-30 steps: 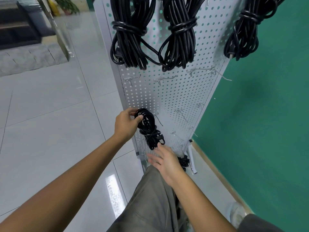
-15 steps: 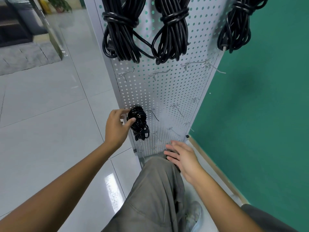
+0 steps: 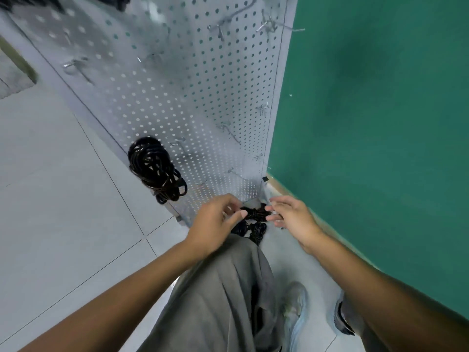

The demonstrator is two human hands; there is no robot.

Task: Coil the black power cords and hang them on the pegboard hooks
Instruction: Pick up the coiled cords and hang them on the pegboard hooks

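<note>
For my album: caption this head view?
Both hands gather a black cord bundle below a perforated grey pegboard.

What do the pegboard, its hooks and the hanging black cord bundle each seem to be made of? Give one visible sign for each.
Pegboard: probably painted or coated sheet metal; thin, pale grey, regular punched holes, soft sheen.
Hooks: bare metal wire, likely steel; thin, silvery, bent.
Hanging cord bundle: cable in a black rubber or plastic jacket; flexible loops with glossy highlights. The cable's inside is not visible.
</note>
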